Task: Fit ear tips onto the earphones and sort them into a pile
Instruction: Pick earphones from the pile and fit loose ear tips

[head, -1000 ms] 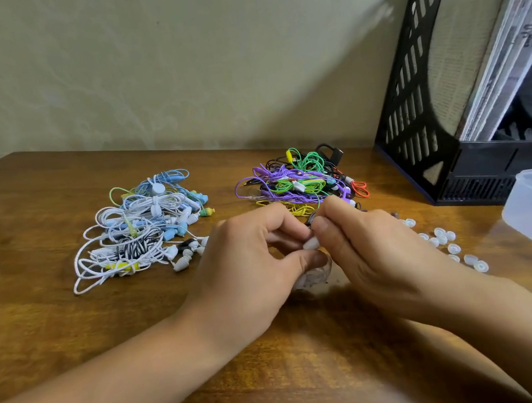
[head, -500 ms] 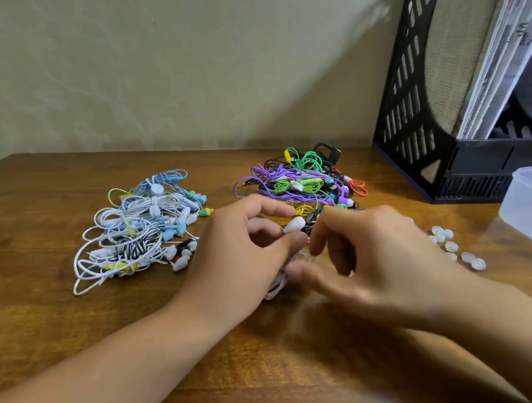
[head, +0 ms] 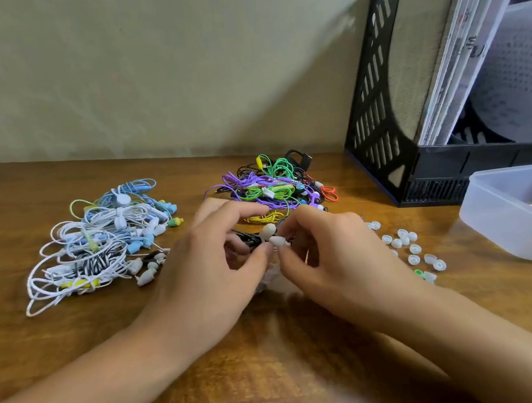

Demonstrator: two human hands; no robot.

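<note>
My left hand (head: 209, 269) and my right hand (head: 333, 256) meet at the middle of the wooden table. Between their fingertips is a black-corded earphone with two white earbuds (head: 271, 236); my left thumb and fingers pinch one bud and the cord, my right thumb and forefinger pinch the other bud. A pile of white and blue earphones (head: 100, 240) lies to the left. A tangle of purple, green, yellow and black earphones (head: 266, 187) lies just behind my hands. Several loose white ear tips (head: 406, 247) are scattered right of my right hand.
A translucent plastic box (head: 526, 211) stands at the right edge of the table (head: 73, 341). Behind it a black file holder (head: 378, 112) with papers leans by the wall. A small green ear tip (head: 418, 272) lies among the white ones.
My right hand has come back up from the table to the earbuds, and both hands have shifted slightly away from me. A second white bud now shows between the fingertips.
</note>
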